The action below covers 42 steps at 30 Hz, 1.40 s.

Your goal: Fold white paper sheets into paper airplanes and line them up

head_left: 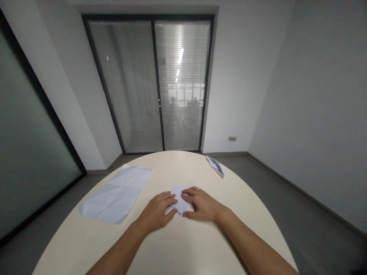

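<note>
A small folded white paper lies on the round cream table near its middle. My left hand rests on the paper's left edge, fingers curled and pressed together on it. My right hand covers the paper's right side, fingertips pressing down on top and the thumb at the near corner. Both hands pin the paper flat against the tabletop. Much of the paper is hidden beneath my fingers.
A large creased white sheet lies flat on the table to the left. A small folded paper piece sits at the far right rim. Beyond the table stand glass doors with blinds, grey floor and plain walls.
</note>
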### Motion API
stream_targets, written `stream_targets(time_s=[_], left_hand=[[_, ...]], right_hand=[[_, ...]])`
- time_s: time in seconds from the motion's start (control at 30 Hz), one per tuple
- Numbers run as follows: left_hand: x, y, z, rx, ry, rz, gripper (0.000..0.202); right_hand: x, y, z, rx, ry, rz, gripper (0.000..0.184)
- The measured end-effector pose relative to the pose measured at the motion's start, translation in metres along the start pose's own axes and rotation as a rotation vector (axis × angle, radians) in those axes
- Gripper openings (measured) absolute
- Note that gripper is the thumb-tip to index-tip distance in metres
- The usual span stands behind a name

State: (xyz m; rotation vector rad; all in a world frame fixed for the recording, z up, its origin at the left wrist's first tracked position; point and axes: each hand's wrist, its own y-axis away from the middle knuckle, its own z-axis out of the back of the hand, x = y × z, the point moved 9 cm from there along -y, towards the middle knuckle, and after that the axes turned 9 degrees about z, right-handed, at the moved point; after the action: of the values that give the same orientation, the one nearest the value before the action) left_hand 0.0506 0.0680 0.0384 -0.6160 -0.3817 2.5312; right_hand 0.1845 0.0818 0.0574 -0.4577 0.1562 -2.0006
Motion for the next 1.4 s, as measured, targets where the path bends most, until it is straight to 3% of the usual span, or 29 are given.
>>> stream_targets(time_s=[0.2,0.57,0.83,1.07,1.4], left_hand=[[0.0,0.0,0.0,0.049,-0.021,-0.032,0.029],[0.003,-0.003,-0.001,0.016,-0.015,-0.001,0.021],[0.003,-0.007,0.004,0.031,0.015,0.057,0.021],[0.016,-0.007,0.001,0.024,0.068,0.163,0.021],[0.035,-0.007,-0.002,-0.046,0.125,0.316,0.029]], right_hand=[[0.001,-0.003,0.001,0.003,-0.011,0.016,0.043],[-0.004,0.002,0.008,0.03,-0.061,-0.029,0.027],[-0.016,0.005,0.01,0.007,-0.043,-0.085,0.026],[-0.031,0.007,0.006,-0.062,-0.094,-0.188,0.031],[-0.039,0.006,-0.003,-0.161,-0.084,-0.192,0.041]])
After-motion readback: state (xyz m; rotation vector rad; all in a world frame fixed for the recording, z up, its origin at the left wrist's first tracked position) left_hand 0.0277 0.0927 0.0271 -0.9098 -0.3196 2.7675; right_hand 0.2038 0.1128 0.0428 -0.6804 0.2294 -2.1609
